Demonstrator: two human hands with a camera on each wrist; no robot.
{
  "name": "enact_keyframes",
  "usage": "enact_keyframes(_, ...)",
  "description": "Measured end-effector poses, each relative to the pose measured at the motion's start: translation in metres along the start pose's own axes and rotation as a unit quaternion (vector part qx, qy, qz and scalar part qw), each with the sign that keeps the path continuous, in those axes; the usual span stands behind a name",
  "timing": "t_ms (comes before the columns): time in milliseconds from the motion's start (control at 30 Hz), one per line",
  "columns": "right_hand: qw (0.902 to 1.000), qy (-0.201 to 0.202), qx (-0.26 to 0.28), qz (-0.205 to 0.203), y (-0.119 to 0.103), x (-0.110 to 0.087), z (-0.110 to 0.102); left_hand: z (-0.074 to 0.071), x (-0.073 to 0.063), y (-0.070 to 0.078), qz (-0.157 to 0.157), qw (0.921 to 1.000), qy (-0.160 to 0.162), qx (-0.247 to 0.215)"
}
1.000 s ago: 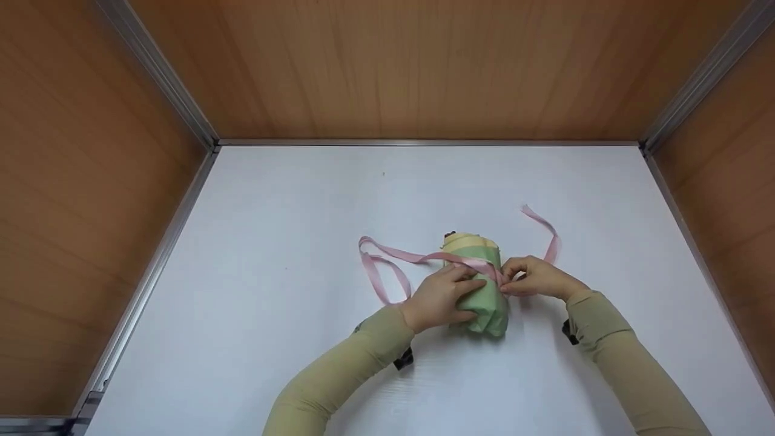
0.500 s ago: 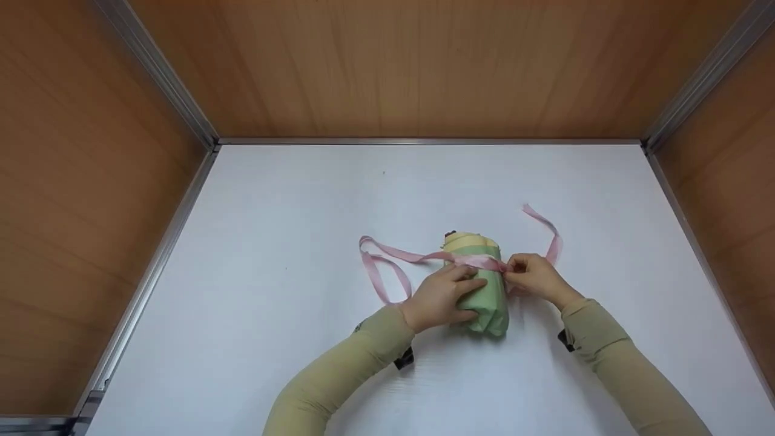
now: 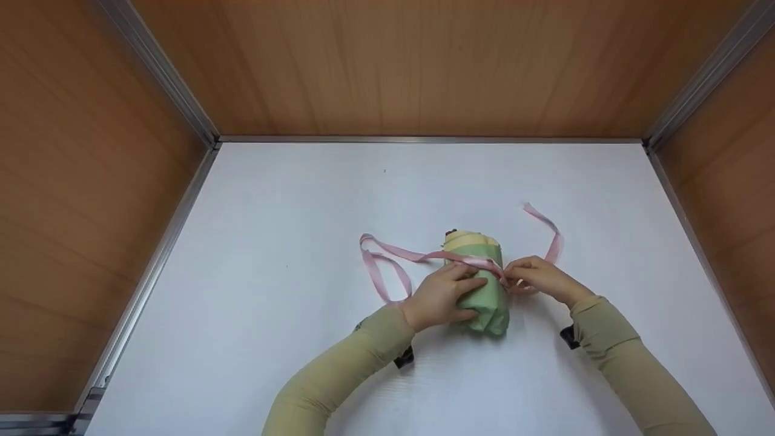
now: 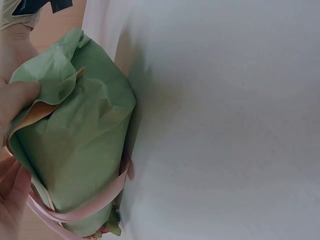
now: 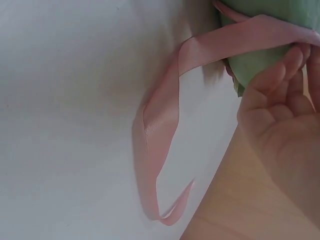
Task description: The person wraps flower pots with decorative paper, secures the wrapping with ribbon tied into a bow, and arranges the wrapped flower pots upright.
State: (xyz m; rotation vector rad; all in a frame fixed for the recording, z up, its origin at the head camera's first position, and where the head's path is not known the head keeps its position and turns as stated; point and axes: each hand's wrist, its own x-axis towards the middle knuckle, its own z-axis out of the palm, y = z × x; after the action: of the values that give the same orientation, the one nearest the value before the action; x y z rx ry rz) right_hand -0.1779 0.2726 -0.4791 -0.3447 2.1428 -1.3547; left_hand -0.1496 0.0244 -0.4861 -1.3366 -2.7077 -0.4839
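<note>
A bouquet [image 3: 484, 309] wrapped in green and pale yellow paper lies on the white table. In the left wrist view its green paper [image 4: 85, 145] is folded over, with a bit of leaf and red at the bottom end. My left hand [image 3: 433, 301] grips the bouquet from its left side, fingers spread over the paper. A pink satin ribbon [image 5: 162, 125] crosses round the bouquet's middle. At the bouquet's right side my right hand [image 3: 540, 277] pinches the ribbon with curled fingertips, close to the paper.
One ribbon length loops on the table to the left, and a loose tail [image 3: 555, 242] lies beyond the right hand. Wooden panels [image 3: 387, 66] with metal edging [image 3: 424, 140] stand at the back and both sides of the table [image 3: 272, 339].
My right hand shifts slightly up and back down at the bouquet's right side, and the ribbon band there shifts with it. The left hand and bouquet stay in place.
</note>
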Motion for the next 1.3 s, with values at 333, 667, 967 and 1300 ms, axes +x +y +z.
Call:
enact_keyframes(333, 0.9993, -0.012, -0.010, -0.035, 0.002, 0.006, 0.000, 0.000, -0.001, 0.000, -0.009, 1.0000, 0.000, -0.001)
enact_keyframes(667, 0.9897, 0.045, -0.113, -0.076, 0.004, 0.004, 0.006, 0.004, -0.004, -0.002, 0.014, 0.9993, 0.034, -0.010)
enact_keyframes(967, 0.9439, 0.101, -0.228, -0.216, -0.005, -0.005, 0.024, 0.014, -0.016, 0.005, -0.047, 0.9957, 0.077, -0.018)
enact_keyframes(1300, 0.9199, 0.137, -0.238, -0.280, -0.009, -0.006, 0.027, 0.012, -0.016, 0.000, -0.147, 0.9872, 0.027, -0.055)
